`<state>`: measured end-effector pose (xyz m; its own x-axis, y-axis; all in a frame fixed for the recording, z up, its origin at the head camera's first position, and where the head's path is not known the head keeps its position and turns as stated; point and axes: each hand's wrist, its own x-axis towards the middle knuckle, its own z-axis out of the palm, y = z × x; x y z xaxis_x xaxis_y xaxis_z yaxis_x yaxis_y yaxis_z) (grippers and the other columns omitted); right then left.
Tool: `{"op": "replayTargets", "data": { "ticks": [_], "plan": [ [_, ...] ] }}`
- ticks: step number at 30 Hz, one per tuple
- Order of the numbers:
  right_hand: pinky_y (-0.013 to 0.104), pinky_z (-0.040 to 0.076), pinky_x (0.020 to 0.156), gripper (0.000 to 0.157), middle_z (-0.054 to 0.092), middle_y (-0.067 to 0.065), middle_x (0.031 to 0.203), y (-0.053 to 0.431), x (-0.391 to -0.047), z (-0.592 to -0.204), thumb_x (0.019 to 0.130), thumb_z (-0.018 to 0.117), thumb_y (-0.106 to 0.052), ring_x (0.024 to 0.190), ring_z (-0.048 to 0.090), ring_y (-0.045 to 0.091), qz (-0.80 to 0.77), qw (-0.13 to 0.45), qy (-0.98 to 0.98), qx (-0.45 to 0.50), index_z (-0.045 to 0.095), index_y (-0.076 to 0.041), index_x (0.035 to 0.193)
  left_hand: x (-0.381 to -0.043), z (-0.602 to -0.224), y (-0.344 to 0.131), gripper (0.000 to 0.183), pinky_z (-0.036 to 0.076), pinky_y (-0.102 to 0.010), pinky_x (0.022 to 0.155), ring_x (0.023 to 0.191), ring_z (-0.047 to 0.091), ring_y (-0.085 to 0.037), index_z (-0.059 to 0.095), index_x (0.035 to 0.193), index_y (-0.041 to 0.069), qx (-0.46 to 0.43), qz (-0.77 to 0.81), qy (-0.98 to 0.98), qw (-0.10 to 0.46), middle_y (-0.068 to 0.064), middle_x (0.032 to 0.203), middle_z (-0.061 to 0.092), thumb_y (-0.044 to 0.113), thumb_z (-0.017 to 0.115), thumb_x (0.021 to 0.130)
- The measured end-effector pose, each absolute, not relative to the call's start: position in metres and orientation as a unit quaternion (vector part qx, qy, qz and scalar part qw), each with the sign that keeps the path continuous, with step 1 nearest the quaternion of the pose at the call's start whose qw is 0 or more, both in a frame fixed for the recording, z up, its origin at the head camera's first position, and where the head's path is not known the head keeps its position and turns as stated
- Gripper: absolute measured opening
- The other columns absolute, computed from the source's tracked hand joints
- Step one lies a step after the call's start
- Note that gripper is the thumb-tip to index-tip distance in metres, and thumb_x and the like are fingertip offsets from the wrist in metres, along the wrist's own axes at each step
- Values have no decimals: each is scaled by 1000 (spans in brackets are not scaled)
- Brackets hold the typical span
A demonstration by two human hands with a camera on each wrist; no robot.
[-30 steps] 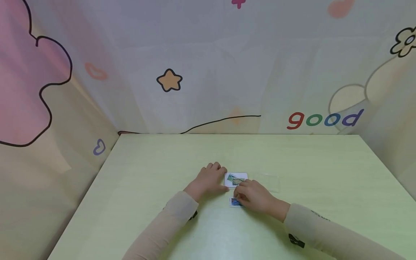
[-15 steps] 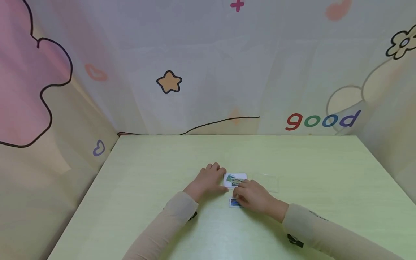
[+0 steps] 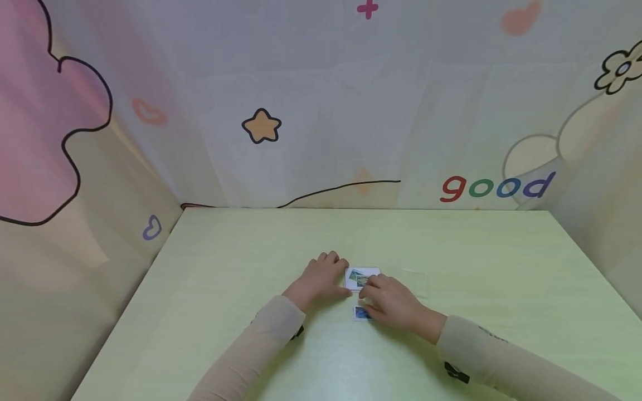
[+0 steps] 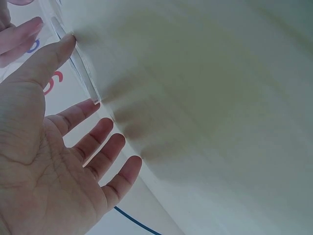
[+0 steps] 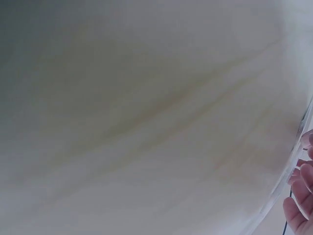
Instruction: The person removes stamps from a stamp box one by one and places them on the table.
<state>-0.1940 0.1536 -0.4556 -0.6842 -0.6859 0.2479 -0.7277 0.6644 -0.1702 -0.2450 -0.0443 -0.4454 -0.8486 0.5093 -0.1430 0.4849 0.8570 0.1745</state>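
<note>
My left hand (image 3: pixel 323 279) rests at the left edge of a white, shallow rectangular case (image 3: pixel 369 271). In the left wrist view, the thumb and extended fingers (image 4: pixel 115 183) touch the table around a clear plastic edge (image 4: pixel 85 78). Small green, stamp-like pictures (image 3: pixel 355 275) lie on the case. My right hand (image 3: pixel 396 303) hovers over its lower right part, thumb and fingers slightly apart; I see nothing held, though the fingertips are partly hidden. Below the case lies a small blue picture card (image 3: pixel 360 313), its right part covered by that hand.
A clear, thin plastic cover or sleeve (image 3: pixel 418 283) lies to the right of the case on the pale green tabletop (image 3: pixel 241 250). A printed cloth backdrop (image 3: pixel 321 111) rises behind the table and at both sides. The right wrist view mostly shows blurred table surface.
My right fingers have lifted and shifted slightly up, and the thumb has parted from them. The left hand, the case and the blue picture card stay in place.
</note>
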Motion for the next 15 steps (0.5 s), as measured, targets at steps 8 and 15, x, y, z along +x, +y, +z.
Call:
{"op": "replayTargets", "data": {
  "ticks": [8, 15],
  "plan": [
    [33, 48, 75, 21, 60, 3, 95, 152, -196, -454, 79, 74, -17, 86, 54, 18, 132, 95, -916, 366, 66, -9, 97, -245, -446, -45, 58, 40, -41, 95, 114, 43, -23, 51, 130, 17, 262, 72, 958, 89, -5, 126, 48, 49, 67, 84],
    [39, 47, 85, 30, 59, 6, 104, 151, -197, -454, 79, 75, -20, 97, 54, 23, 136, 118, -931, 316, 65, -9, 105, -245, -446, -45, 58, 41, -40, 93, 112, 44, -23, 52, 129, 17, 262, 71, 959, 83, -5, 124, 49, 48, 68, 83]
  ]
}}
